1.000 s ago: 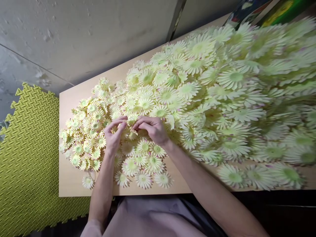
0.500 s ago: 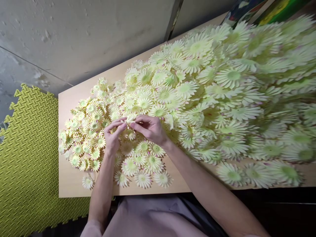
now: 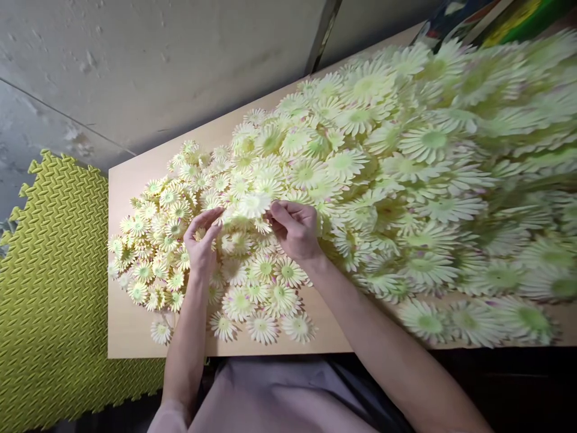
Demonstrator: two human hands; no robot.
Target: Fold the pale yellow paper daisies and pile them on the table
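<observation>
My right hand [image 3: 297, 231] pinches the edge of a pale artificial flower head [image 3: 255, 205] between thumb and fingers, above the pile. To its left is my left hand [image 3: 202, 237], its thumb and fingers apart with nothing seen between them. Under and around both hands lie many cream flower heads with green centres and pinkish petal tips. Smaller ones form a heap [image 3: 166, 231] left of my left hand, while larger ones spread in a thick pile [image 3: 406, 180] to the right. Several single heads [image 3: 262, 328] lie between my forearms near the front edge.
The flowers lie on a light wooden table [image 3: 130, 334] set along a grey wall [image 3: 180, 66]. A yellow-green foam mat [image 3: 54, 288] stands at the left. Dark and green printed packaging [image 3: 523, 24] is at the back right, behind the large flowers.
My hands were together over a flower and have come apart. My right hand has moved right with the flower, and the fingers of my left hand have let go.
</observation>
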